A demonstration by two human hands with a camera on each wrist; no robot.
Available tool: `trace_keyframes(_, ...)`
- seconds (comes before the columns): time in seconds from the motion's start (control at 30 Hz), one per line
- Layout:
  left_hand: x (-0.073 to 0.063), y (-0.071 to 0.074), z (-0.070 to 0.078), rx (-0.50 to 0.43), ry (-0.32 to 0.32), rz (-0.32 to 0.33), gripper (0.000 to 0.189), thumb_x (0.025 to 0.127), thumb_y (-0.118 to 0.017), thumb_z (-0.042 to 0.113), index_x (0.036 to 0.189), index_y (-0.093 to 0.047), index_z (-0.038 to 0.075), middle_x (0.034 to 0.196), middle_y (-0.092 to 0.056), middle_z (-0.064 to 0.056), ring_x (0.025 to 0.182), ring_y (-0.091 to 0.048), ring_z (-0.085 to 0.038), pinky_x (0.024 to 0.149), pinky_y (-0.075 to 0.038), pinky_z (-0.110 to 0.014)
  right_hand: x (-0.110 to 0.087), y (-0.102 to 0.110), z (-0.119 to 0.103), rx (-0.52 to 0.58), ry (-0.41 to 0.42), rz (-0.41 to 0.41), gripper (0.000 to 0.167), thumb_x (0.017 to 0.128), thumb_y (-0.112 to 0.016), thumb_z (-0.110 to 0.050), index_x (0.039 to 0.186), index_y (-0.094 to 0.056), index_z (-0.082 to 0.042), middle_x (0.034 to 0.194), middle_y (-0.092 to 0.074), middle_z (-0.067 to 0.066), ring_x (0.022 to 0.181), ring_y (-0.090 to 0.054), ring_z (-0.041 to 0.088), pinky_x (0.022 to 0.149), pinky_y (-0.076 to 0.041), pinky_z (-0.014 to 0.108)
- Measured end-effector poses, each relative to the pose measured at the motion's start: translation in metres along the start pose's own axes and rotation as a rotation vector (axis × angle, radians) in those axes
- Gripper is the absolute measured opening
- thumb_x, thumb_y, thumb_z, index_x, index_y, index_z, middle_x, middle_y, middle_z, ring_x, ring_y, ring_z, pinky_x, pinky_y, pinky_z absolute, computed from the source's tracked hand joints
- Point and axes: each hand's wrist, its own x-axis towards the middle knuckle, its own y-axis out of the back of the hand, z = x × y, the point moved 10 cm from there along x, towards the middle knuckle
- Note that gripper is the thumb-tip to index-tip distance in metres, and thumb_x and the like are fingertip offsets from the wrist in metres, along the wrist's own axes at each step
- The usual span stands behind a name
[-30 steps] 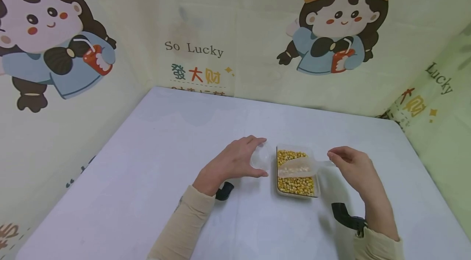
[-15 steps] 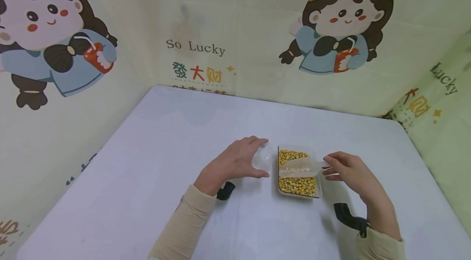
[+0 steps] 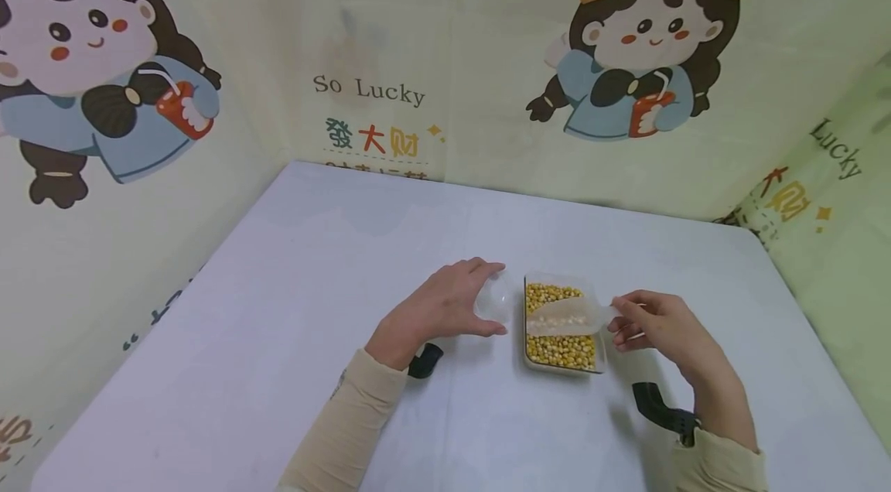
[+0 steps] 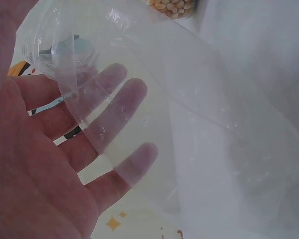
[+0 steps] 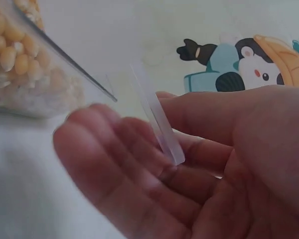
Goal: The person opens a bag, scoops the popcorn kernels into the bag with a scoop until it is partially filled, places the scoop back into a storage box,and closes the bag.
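Observation:
A translucent white scoop lies across an open clear box filled with yellow corn kernels; some kernels show under its blade. My right hand pinches the scoop's handle between thumb and fingers at the box's right side. Left of the box, my left hand curls thumb and fingers round a clear plastic container. Through its wall in the left wrist view the fingertips show, and a ridged neck appears at the upper left.
The white table carries the box near its middle right. A patterned cloth with cartoon figures hangs behind and at both sides. Dark wrist mounts sit at both wrists.
My right hand has moved slightly left and down, closing its fingers on the scoop's handle. The left hand, its container and the corn box look unmoved.

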Motion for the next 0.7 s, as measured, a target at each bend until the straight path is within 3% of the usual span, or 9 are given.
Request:
trace_keyframes(0.17,-0.001,-0.001,0.000,0.000,0.007,-0.004,0.086,0.080,-0.076,0.056,0.150,-0.040,0.020,0.140,-0.054,-0.002,0.121,-0.056,-0.021,0.103,-0.048,-0.039,-0.006,0.011,-0.008,0.065,0.069,0.047,0.046,0.103,-0.055,-0.030,0.123,-0.053,0.012,0.098,-0.073,0.018,0.080,-0.074,0.021,0.074,-0.060,0.032)
trace_keyframes(0.4,-0.001,0.000,0.000,0.007,0.004,-0.001,0.085,0.081,-0.076,0.056,0.150,-0.041,0.020,0.139,-0.054,-0.002,0.120,-0.056,-0.021,0.102,-0.048,-0.039,-0.012,0.018,-0.013,0.199,0.133,0.063,0.046,0.100,-0.059,-0.028,0.121,-0.053,0.013,0.093,-0.076,0.005,0.084,-0.075,0.024,0.077,-0.060,0.034)
trace_keyframes(0.7,-0.001,0.000,-0.001,0.018,-0.009,0.010,0.087,0.080,-0.076,0.057,0.150,-0.041,0.019,0.138,-0.055,-0.003,0.118,-0.057,-0.021,0.103,-0.048,-0.039,-0.026,0.034,-0.020,0.313,0.189,0.119,0.037,0.098,-0.063,-0.024,0.114,-0.059,0.010,0.093,-0.077,0.008,0.084,-0.075,0.020,0.077,-0.059,0.033)
